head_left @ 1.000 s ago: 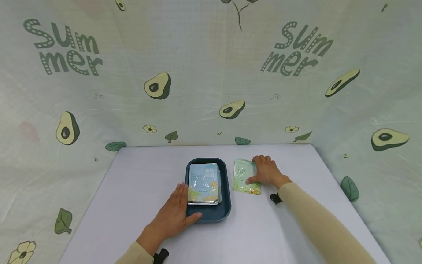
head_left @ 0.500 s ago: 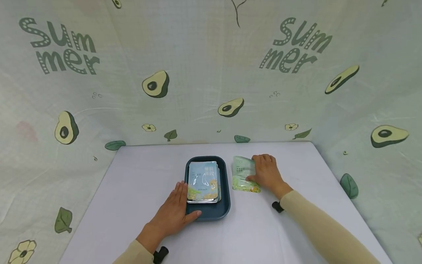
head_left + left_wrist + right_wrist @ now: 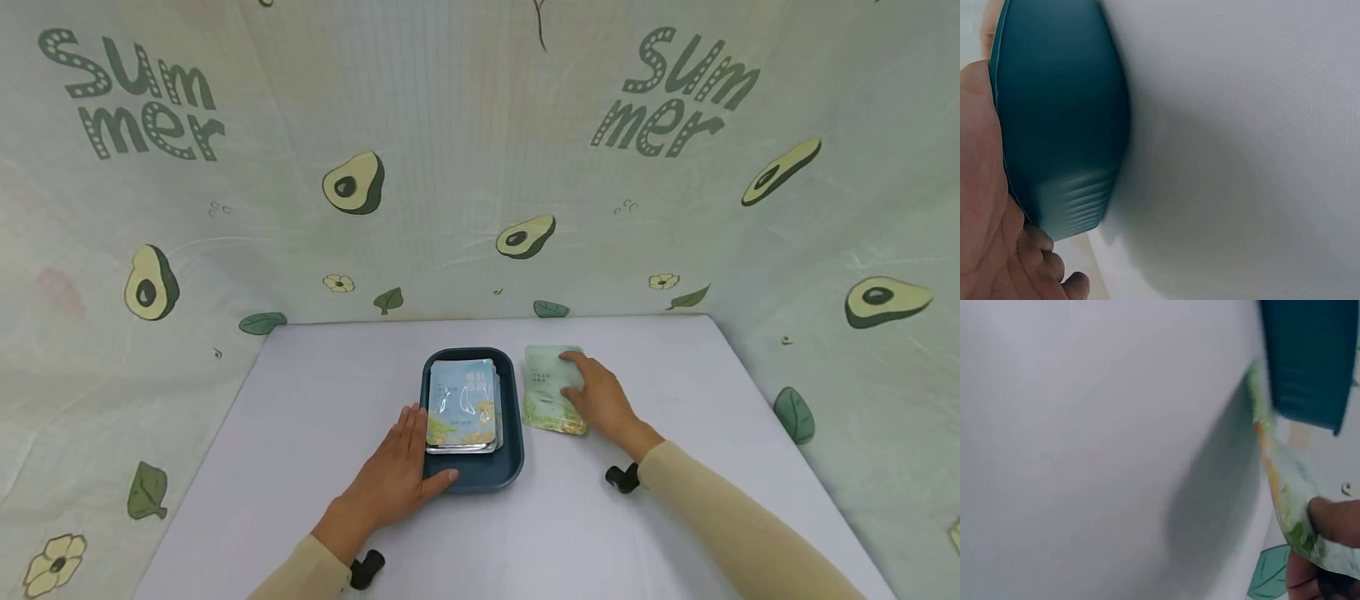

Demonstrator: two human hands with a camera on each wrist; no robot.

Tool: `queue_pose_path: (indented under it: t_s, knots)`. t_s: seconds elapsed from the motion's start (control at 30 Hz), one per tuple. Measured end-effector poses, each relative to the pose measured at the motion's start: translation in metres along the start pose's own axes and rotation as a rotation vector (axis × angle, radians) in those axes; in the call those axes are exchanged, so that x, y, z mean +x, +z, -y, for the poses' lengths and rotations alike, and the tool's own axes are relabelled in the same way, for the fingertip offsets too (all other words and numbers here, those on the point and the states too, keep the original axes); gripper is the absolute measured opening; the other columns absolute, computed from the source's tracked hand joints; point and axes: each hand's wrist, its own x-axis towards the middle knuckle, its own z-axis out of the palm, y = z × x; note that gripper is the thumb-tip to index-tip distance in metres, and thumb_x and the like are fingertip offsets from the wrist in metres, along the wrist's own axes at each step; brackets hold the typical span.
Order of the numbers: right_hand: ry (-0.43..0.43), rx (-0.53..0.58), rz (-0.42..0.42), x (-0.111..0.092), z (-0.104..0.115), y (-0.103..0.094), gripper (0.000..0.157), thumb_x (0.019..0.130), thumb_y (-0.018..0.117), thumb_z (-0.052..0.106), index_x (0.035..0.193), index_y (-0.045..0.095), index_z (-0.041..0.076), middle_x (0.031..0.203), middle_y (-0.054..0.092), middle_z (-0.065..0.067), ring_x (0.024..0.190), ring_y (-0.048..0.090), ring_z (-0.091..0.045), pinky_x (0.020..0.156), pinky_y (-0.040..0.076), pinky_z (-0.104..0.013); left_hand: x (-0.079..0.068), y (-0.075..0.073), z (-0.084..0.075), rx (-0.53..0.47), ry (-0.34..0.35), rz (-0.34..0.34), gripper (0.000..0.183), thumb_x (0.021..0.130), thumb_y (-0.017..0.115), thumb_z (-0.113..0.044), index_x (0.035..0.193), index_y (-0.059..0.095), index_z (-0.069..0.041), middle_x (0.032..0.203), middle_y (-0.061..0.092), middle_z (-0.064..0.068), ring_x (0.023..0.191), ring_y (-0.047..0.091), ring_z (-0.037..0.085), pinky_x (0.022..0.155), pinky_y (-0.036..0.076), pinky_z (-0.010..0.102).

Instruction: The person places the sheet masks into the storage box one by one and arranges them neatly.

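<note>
On the table in the head view, a dark blue tray (image 3: pixel 480 476) holds a small stack of flat, glossy sachets, a light blue sachet (image 3: pixel 461 400) on top. My left hand (image 3: pixel 392 471) rests along the tray's left side, fingers straight and thumb over the rim. In the left wrist view the palm lies against the tray's wall (image 3: pixel 1063 119). My right hand (image 3: pixel 600 402) pinches the right edge of a green sachet (image 3: pixel 546 392) just right of the tray. The right wrist view shows the green sachet (image 3: pixel 1288 494) bent and partly raised, thumb on one face, fingers behind.
A white cloth (image 3: pixel 330 375) covers the table. Behind it and at the sides hangs a pale curtain (image 3: pixel 450 150) printed with avocados and leaves. Black wrist cameras are strapped under both sleeves, such as the right one (image 3: pixel 622 478).
My right hand has moved slightly left with the green sachet, which now lies a bit closer to the tray. My left hand stays at the tray. The head view has tilted slightly.
</note>
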Motion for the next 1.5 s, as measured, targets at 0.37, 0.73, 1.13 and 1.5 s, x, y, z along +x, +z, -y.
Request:
queue_pose_path:
  t_s: [0.37, 0.73, 1.13, 1.5]
  knots:
    - [0.203, 0.176, 0.037, 0.006, 0.000, -0.002, 0.048, 0.096, 0.077, 0.012, 0.141, 0.061, 0.011, 0.136, 0.066, -0.029, 0.113, 0.070, -0.047, 0.089, 0.059, -0.056, -0.001, 0.001, 0.000, -0.012, -0.003, -0.006, 0.110, 0.100, 0.049, -0.075, 0.167, 0.014, 0.005, 0.175, 0.013, 0.025, 0.164, 0.010, 0.040, 0.129, 0.027, 0.053]
    - [0.303, 0.294, 0.026, 0.015, 0.007, -0.015, 0.049, 0.096, 0.078, 0.014, 0.141, 0.059, 0.010, 0.115, 0.074, -0.021, 0.111, 0.071, -0.036, 0.081, 0.056, -0.037, 0.001, 0.000, 0.000, -0.006, -0.002, -0.013, 0.110, 0.100, 0.049, -0.075, 0.166, 0.015, 0.005, 0.174, 0.015, 0.025, 0.164, 0.012, 0.040, 0.128, 0.028, 0.055]
    - [0.288, 0.314, 0.008, 0.021, 0.023, -0.046, 0.050, 0.096, 0.077, 0.012, 0.142, 0.058, 0.007, 0.116, 0.073, -0.024, 0.094, 0.070, -0.026, 0.070, 0.052, -0.026, 0.001, 0.000, 0.000, 0.005, -0.008, -0.013, 0.110, 0.099, 0.049, -0.076, 0.166, 0.015, 0.005, 0.175, 0.015, 0.025, 0.164, 0.012, 0.040, 0.129, 0.027, 0.055]
    - [0.268, 0.467, 0.019, 0.025, 0.044, -0.052, 0.051, 0.097, 0.075, 0.007, 0.144, 0.056, 0.004, 0.120, 0.073, -0.027, 0.089, 0.072, -0.020, 0.067, 0.056, -0.021, 0.001, 0.000, -0.001, 0.011, -0.012, -0.018, 0.110, 0.099, 0.049, -0.076, 0.166, 0.016, 0.006, 0.174, 0.015, 0.025, 0.164, 0.012, 0.040, 0.129, 0.026, 0.054]
